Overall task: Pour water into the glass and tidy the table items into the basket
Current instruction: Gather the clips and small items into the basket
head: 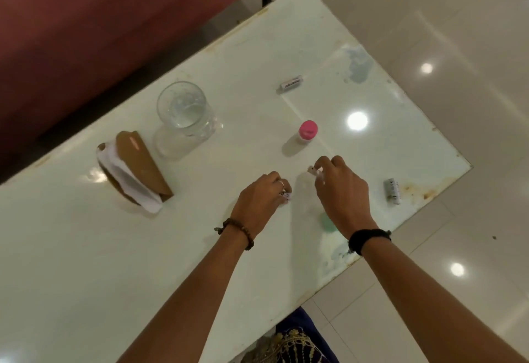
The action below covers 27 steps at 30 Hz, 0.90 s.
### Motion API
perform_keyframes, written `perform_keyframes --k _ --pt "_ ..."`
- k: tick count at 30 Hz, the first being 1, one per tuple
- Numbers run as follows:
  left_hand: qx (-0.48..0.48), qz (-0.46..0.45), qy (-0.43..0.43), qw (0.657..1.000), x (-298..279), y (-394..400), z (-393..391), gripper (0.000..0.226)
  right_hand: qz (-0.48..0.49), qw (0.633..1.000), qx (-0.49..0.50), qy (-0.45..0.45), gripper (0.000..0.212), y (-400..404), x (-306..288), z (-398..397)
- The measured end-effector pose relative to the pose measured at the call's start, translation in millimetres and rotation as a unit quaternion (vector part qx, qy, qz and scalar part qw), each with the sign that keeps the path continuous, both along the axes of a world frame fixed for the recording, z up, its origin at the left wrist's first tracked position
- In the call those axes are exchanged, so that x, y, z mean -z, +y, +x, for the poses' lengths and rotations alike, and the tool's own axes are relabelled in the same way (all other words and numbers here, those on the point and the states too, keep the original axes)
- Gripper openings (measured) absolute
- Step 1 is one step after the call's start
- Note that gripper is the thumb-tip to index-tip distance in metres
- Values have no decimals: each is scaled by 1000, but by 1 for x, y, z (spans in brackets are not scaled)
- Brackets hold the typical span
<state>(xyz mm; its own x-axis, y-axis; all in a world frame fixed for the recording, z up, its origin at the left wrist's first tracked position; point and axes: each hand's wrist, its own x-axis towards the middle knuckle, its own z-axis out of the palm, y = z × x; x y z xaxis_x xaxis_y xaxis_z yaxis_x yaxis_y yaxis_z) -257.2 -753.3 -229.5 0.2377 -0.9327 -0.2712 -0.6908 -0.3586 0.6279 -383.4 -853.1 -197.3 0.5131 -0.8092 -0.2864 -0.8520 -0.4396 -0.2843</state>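
Between the hands, on the white glass table (pixel 257 62), tidying is judged underway: left hand (pixel 262 199) and right hand (pixel 337 188) each clench a small pale item. Clear water-filled glass (pixel 183 110) stands beyond the left hand. No basket visible; next move requires locating it.

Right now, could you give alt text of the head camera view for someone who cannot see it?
Two bare hands reach over a white table, the left hand and right hand each closed on a small item. Beyond them stand a glass holding water, a pink-capped bottle and a brown napkin holder; two small tubes lie flat.
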Motion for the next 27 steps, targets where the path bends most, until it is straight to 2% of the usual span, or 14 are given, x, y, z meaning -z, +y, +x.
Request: perform_keyframes --k 2,5,9,13,18,22,27 --pt "-152 -8 77 985 -9 19 6 10 29 999 -2 -37 19 31 -11 9" --pt "-323 -58 159 931 -24 70 20 9 81 992 -32 -88 17 88 -30 32" --pt "-486 -86 233 838 -46 167 49 9 138 980 -69 -126 15 169 -48 73" --pt "-605 -122 270 739 -71 278 81 11 256 948 -59 -180 8 260 -61 128" --pt "-699 -196 251 641 -108 428 126 14 376 891 -128 -221 12 392 -79 212" --pt "-738 -217 176 615 -132 544 158 24 446 842 -203 -225 27 506 -93 274" --pt "-790 -198 38 580 -148 681 201 21 484 791 -308 -213 21 642 -109 339"
